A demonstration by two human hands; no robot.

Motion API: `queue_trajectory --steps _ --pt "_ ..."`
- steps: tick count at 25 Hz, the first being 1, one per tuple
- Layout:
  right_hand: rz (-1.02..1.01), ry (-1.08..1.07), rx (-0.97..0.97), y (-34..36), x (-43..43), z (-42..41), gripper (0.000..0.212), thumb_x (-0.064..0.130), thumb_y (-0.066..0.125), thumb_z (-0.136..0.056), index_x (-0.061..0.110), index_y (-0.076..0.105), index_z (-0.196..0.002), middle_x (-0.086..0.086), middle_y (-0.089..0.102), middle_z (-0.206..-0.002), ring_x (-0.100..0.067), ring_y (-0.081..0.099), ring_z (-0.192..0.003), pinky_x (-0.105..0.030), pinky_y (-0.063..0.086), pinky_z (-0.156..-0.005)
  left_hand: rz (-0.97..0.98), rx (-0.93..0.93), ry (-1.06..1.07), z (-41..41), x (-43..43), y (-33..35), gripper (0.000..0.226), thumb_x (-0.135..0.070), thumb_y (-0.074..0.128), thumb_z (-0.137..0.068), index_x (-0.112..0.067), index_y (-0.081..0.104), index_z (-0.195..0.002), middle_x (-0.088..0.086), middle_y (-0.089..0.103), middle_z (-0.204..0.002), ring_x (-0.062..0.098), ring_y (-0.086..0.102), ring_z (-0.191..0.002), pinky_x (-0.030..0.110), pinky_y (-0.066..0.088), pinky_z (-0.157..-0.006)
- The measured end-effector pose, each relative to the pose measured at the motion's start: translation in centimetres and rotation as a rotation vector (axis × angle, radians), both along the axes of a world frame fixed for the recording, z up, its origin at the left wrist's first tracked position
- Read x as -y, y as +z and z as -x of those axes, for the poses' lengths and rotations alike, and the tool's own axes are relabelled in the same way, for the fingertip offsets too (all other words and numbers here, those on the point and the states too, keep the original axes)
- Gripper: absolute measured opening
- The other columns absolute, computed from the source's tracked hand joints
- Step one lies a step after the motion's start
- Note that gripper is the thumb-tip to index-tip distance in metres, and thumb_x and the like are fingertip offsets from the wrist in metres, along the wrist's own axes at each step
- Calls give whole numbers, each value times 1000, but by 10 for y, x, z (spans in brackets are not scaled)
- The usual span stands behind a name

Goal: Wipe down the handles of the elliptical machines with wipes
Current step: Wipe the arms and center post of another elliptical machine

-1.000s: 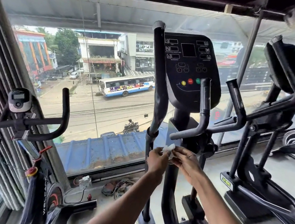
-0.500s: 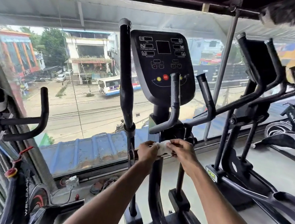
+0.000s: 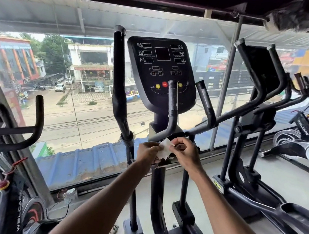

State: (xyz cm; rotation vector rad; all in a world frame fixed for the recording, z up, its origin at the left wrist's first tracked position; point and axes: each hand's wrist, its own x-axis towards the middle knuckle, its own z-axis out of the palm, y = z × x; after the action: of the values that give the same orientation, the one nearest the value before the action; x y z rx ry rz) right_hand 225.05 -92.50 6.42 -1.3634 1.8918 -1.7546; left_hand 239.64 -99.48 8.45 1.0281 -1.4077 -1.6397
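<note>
Pinching a white wipe (image 3: pixel 165 150) between both hands: left hand (image 3: pixel 148 152) gripping its lower left edge with curled fingers, right hand (image 3: pixel 186 153) nipping its upper right corner between thumb and fingertips. Holding the wipe partly spread and crumpled in the air between them, hands nearly touching. Keeping it just in front of the lower bend of a short handle (image 3: pixel 172 109), perhaps brushing that bar, though hard to tell with the overlap. Reaching in with two bare forearms from the bottom edge of the view.

Facing an elliptical (image 3: pixel 155 191) straight ahead, with its dark console (image 3: pixel 162 65) sitting above the hands and showing one red and two yellow buttons. Standing close to a long handle (image 3: pixel 119 73) rising upright just left of the console, and to a second short handle (image 3: pixel 205 103) tilting up at the console's right.

Standing beside a second elliptical (image 3: pixel 260 71) to the right, well apart from the hands, its handles untouched. Passing further right to a spin bike (image 3: pixel 302 142) on the pale floor (image 3: pixel 288 178), and on the far left to another bike's curved handlebar (image 3: pixel 37 118) with a small display next to it.

Looking through a wide window (image 3: pixel 83 118) behind the machines, down over a blue roof (image 3: pixel 85 163) onto a street with buildings, trees and parked cars.
</note>
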Motion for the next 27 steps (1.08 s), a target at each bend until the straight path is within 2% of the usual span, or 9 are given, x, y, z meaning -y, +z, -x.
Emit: queue_trajectory --steps 3,6,10,14,17,18,21,24,27 --pt "-27 53 -102 7 8 -3 31 25 89 -81 18 76 -108 6 76 -102 -9 72 -91 -10 52 -75 67 -15 -41 6 6 17 5 -12 71 -94 -11 75 -93 7 75 -85 18 70 -72 33 60 -67" --pt "83 -114 -153 18 18 -2 22 22 83 -87 10 78 -106 4 76 -91 -5 69 -80 -3 45 -68 183 -14 -23 14 17 30 7 -18 69 -95 -16 76 -95 10 76 -93 21 70 -81 31 58 -64" --pt "227 -351 -205 31 43 13 22 25 79 -91 11 76 -109 -4 78 -96 -20 70 -81 -26 53 -72 216 -48 44 29 44 38 8 -28 70 -86 -22 75 -87 5 78 -92 22 74 -89 41 63 -83" --pt "269 -471 -205 51 75 31 27 15 73 -92 14 71 -119 -10 75 -102 -29 70 -90 -41 57 -81 184 -43 67 50 66 42 25 -30 60 -68 -24 74 -88 -4 74 -90 22 71 -97 46 58 -97" --pt "269 -525 -285 56 95 37 26 12 74 -91 12 75 -117 -13 74 -99 -33 69 -87 -36 51 -79 253 12 32 65 73 43 7 -21 60 -81 -26 65 -80 -3 67 -89 22 64 -90 34 51 -91" --pt "271 -523 -323 56 100 39 25 11 75 -91 12 76 -116 -13 74 -98 -32 69 -84 -33 50 -78 256 24 29 72 79 41 14 -17 59 -86 -26 62 -76 -4 65 -84 22 61 -87 34 50 -88" --pt "301 -494 -402 60 109 41 24 10 77 -90 8 78 -114 -14 74 -96 -30 70 -80 -28 51 -78 230 27 24 81 88 39 18 -17 57 -92 -28 69 -84 -11 66 -79 20 63 -88 37 55 -91" --pt "298 -531 -396 83 121 47 24 12 78 -89 7 79 -112 -15 75 -98 -32 71 -87 -34 53 -83 248 21 28 84 88 43 20 -17 56 -95 -25 73 -98 -15 65 -79 20 65 -91 34 53 -91" --pt "338 -479 -484 84 121 52 21 9 81 -85 7 80 -106 -12 73 -97 -27 69 -85 -19 49 -84 249 -25 36 94 93 44 23 -31 57 -85 -27 75 -98 -6 74 -88 30 71 -101 47 56 -97"
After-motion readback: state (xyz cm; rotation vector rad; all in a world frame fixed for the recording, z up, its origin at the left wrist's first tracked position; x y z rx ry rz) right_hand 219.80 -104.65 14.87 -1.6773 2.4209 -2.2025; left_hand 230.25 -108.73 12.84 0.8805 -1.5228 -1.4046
